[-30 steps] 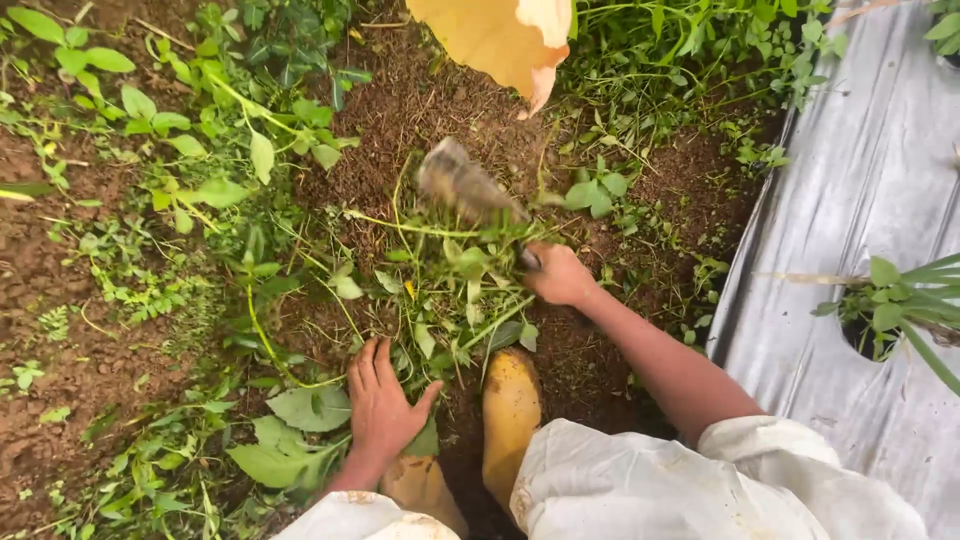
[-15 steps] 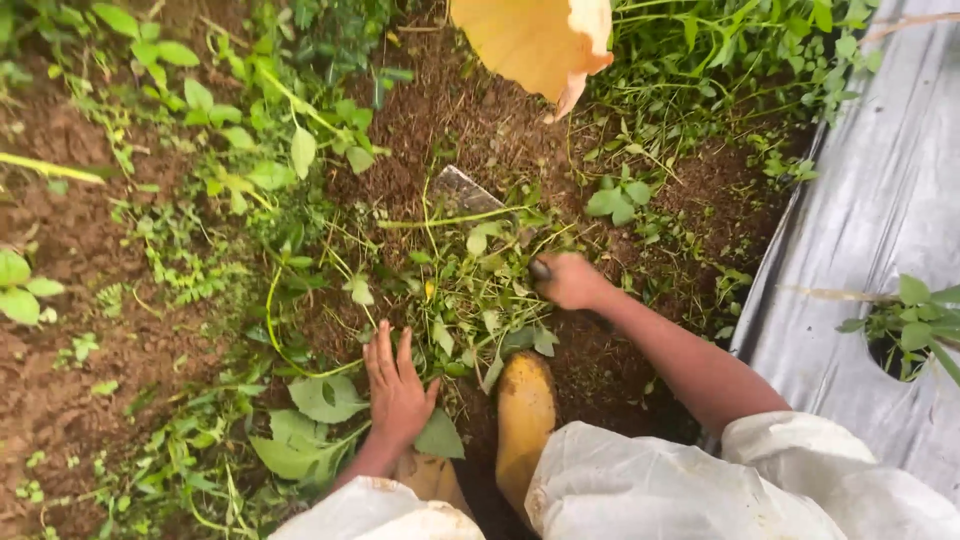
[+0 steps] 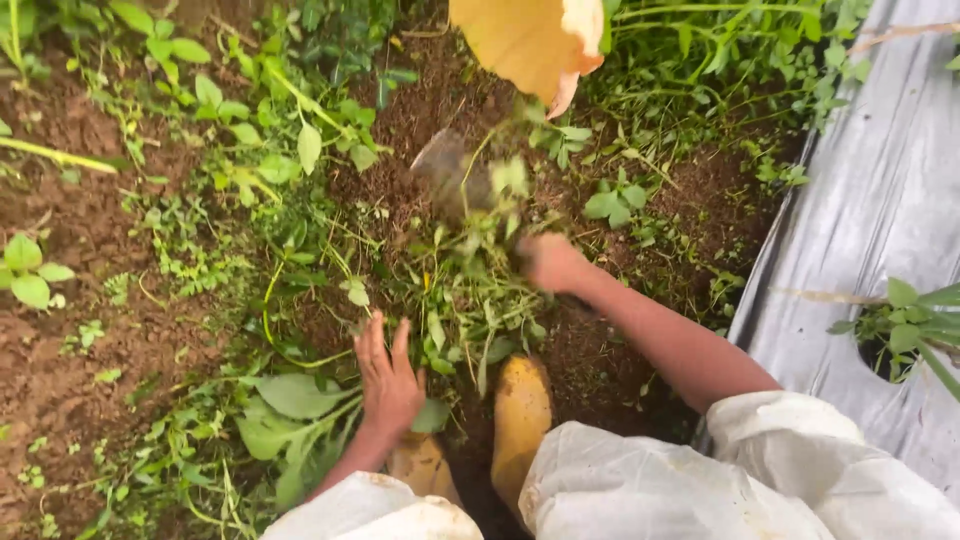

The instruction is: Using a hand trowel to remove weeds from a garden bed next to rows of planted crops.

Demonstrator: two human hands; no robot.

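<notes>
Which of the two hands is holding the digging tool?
The right hand, closed around the handle of the blurred tool. The left hand lies open, fingers spread, on the weeds.

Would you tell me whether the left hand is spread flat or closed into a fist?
Spread flat: the left hand lies palm down on the weeds, its fingers extended and apart.

I wear a loose off-white top with sleeves (image 3: pixel 640 480) rolled or cut above the elbows, the cloth creased and smudged with soil. My forearms are bare, and so are my left hand (image 3: pixel 388 385) and my right hand (image 3: pixel 552 262), with no gloves, rings or watch showing. On my feet are mustard-yellow rubber boots (image 3: pixel 520 415), rounded at the toes and dirt-streaked.
</notes>
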